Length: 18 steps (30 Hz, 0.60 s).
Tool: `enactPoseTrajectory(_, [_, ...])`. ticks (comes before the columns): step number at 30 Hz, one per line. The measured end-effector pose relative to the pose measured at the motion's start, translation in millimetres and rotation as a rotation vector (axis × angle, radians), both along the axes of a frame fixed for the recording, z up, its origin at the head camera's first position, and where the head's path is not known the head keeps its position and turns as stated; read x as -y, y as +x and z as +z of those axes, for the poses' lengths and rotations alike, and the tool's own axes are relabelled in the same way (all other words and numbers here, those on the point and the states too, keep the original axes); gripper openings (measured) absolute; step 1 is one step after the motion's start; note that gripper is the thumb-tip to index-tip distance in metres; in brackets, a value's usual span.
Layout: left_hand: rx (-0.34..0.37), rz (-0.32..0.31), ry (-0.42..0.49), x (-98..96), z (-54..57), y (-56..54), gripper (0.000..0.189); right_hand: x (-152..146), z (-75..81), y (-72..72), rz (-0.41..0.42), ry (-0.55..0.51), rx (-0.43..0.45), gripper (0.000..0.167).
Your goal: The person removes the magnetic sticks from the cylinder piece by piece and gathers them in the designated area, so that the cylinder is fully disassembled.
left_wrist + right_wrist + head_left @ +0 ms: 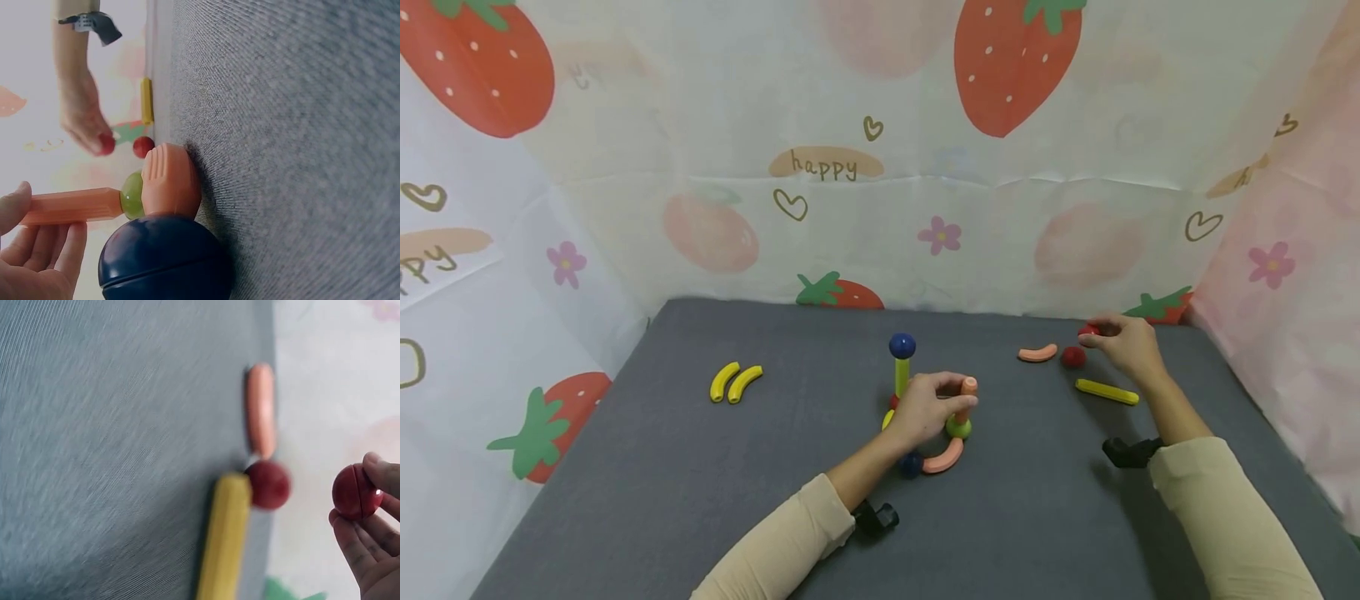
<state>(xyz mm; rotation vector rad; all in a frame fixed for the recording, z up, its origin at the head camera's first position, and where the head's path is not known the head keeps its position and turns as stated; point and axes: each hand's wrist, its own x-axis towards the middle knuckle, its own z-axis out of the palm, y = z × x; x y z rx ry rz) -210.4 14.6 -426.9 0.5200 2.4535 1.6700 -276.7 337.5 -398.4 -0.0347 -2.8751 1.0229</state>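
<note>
Gripping a coral rod (967,402) near its upper end, the left hand (922,410) has its fingers closed round it. Rod close to upright; lower end meets a green ball (958,428). A curved coral piece (945,458) runs from beside the green ball to a dark blue ball (911,465), both low on the grey bench (625,500).

Behind the left hand: a yellow-green rod (902,377) standing upright, topped by a second blue ball (902,346), with a lower red ball (894,402) at its foot. A yellow piece (887,419) shows just below; mostly hidden by the hand, so shape cannot be told.

Right hand (1129,346), far right: fingers narrow, pinching a seamed red ball (357,492) between thumb and fingertips, clear of the bench. Near it on the bench lie another red ball (1073,357), a short coral piece (1037,353) and a straight yellow rod (1107,392).

Well apart, on the left: two curved yellow pieces (745,385), side by side. Strawberry-print cloth (850,92) hangs behind the bench.
</note>
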Motion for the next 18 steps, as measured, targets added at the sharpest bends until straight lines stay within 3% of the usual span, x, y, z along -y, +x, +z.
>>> enactPoseTrajectory(9, [0.000, -0.008, -0.002, -1.5, 1.9, 0.9, 0.031, -28, -28.1, -2.5, -0.071, 0.068, 0.148, 0.047])
enactPoseTrajectory(18, [0.017, -0.001, -0.006, 0.9, 2.2, 0.3, 0.031, -30, -35.5, -8.9, -0.045, 0.106, 0.196, 0.050])
